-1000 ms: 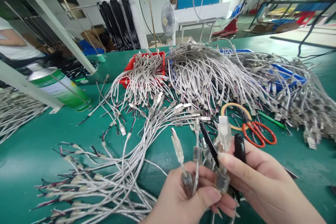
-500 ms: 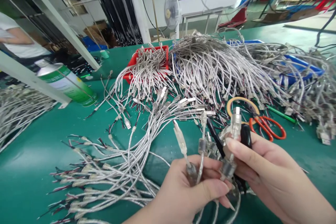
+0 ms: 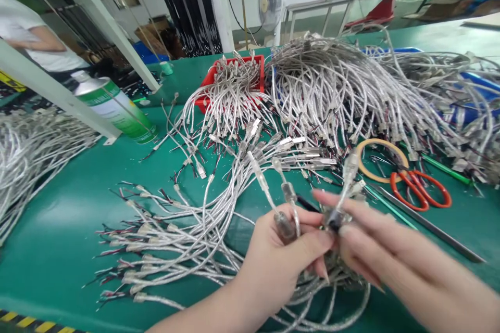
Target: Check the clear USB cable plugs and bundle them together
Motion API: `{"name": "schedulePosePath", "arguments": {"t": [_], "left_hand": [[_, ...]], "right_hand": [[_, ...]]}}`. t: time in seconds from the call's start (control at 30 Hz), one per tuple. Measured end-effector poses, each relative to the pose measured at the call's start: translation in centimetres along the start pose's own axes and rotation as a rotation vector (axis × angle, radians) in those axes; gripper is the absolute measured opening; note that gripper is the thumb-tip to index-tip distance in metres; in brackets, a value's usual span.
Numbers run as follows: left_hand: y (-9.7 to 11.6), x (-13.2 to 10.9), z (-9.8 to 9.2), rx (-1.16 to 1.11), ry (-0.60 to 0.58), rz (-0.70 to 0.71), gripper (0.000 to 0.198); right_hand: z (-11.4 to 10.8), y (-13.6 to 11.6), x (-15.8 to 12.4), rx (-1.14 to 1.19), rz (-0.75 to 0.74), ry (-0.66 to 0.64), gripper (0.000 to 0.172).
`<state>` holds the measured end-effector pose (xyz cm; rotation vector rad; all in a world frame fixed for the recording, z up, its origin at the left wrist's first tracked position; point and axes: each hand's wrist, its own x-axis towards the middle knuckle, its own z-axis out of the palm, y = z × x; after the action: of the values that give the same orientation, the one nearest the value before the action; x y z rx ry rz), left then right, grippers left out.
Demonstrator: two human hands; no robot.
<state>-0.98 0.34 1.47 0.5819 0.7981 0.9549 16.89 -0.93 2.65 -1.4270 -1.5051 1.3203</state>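
Now your right hand has loosened and only pinches one cable; your left hand still squeezes the bunch.

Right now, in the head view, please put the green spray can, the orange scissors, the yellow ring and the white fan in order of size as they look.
1. green spray can
2. orange scissors and yellow ring: about alike, so not ranked
3. white fan, which looks smallest probably only because it stands far off
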Motion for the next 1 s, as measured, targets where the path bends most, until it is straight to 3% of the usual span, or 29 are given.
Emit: {"name": "schedulePosePath", "arguments": {"t": [0.13, 0.23, 0.3, 0.47, 0.5, 0.63, 0.73, 0.83, 0.93, 1.0], "left_hand": [[0.4, -0.1, 0.2, 0.162, 0.03, 0.008, 0.03], [0.4, -0.2, 0.1, 0.197, -0.025, -0.014, 0.03], [0.3, -0.2, 0.0, 0.173, -0.055, -0.021, 0.031], [0.5, -0.1, -0.1, 0.19, 0.01, 0.029, 0.033], [0.7, -0.1, -0.1, 0.212, -0.004, 0.015, 0.031], [1.2, -0.2, -0.2, 0.209, -0.121, -0.083, 0.028], [1.0, 0.0, -0.6, 0.115, -0.171, -0.123, 0.029], [0.4, 0.3, -1.0, 0.01, -0.257, -0.122, 0.029], [0.0, 0.4, -1.0, -0.044, -0.284, -0.126, 0.028], [0.1, 0.4, -0.8, -0.038, -0.225, -0.13, 0.029]], "right_hand": [[1.0, -0.9, 0.3, -0.105, -0.119, -0.092, 0.029], [0.6, -0.9, 0.7, -0.151, -0.143, 0.012, 0.036], [0.3, -0.8, 0.6, -0.127, -0.101, 0.028, 0.038], [1.1, -1.0, 0.3, 0.063, -0.072, -0.049, 0.033], [1.2, -1.0, 0.4, 0.067, -0.087, -0.026, 0.027], [0.4, -0.7, 1.0, 0.029, -0.06, 0.102, 0.043], [-0.2, -1.0, 1.0, 0.19, 0.046, 0.083, 0.042], [0.0, -1.5, 0.8, 0.38, 0.184, 0.045, 0.054], [0.3, -1.8, 1.0, 0.41, 0.188, 0.062, 0.044], [0.3, -1.7, 1.3, 0.413, 0.157, 0.072, 0.041]]}}
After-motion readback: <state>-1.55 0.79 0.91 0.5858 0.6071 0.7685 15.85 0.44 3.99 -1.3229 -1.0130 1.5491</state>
